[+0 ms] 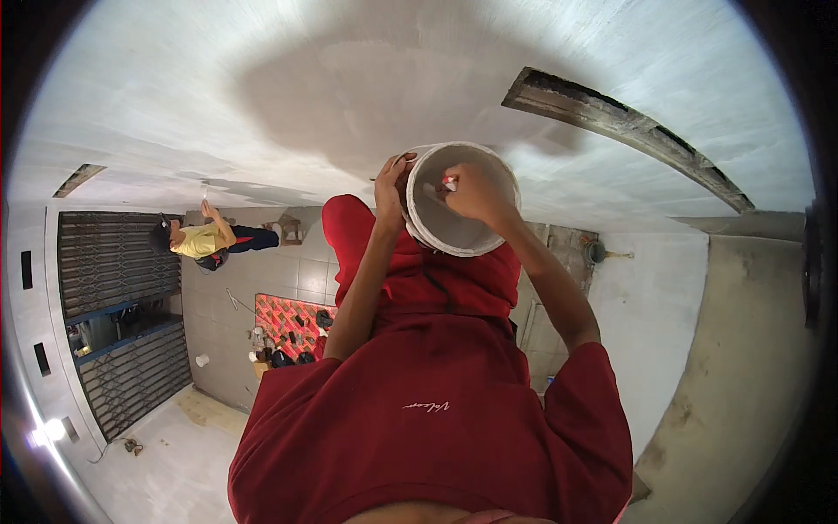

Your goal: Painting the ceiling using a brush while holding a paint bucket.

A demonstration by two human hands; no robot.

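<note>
Far to the left of the white bucket, a folding metal gate is standing at the side of the room. Between gate and bucket, a co-worker in a yellow shirt is raising one hand toward the pale wall, and a stool is standing nearer the bucket. Below and left of the bucket, a red patterned mat is lying on the floor, bearing various small articles. At the bucket's left side, your left hand is grasping it by the rim, fingers curling there. The bucket itself is sitting before your red trousers, its mouth facing you; whether your legs are supporting it cannot be told. Inside the bucket, your right hand is clenching its fingers about a small tool with a red-and-white part; its working end is partly hidden. Above and right of the bucket, a long slot is interrupting the wall. You appear to be working or loading the tool inside the bucket; the next move probably calls for keeping the rim steady while lifting the tool clear.
</note>
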